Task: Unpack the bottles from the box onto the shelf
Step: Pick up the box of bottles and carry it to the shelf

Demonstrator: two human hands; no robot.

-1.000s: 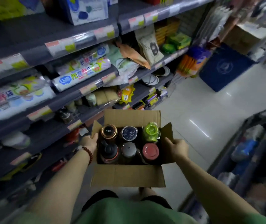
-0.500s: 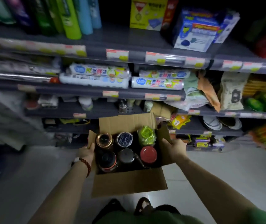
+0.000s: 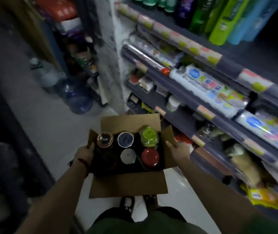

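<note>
An open cardboard box [image 3: 128,184] is held in front of me at waist height, flaps spread. My left hand [image 3: 84,153] grips its left wall and my right hand [image 3: 179,152] grips its right wall. Inside stand several bottles seen from above: a copper-rimmed lid [image 3: 105,139], a dark blue lid [image 3: 125,139], a lime green cap [image 3: 148,135], a silver lid [image 3: 128,156], a red lid [image 3: 150,156], and a dark one at front left that I can hardly make out. The shelf unit [image 3: 185,97] runs along my right.
The shelves hold rolls of wrap [image 3: 207,88], tall green and blue bottles [image 3: 222,19] and small jars. Large water jugs [image 3: 77,98] stand on the floor ahead left by the shelf's end. Dark racks line the left side. White floor lies between.
The view has swung left: the shelves faced me before and now run along my right, with the aisle end and water jugs in sight. Both hands still hold the box.
</note>
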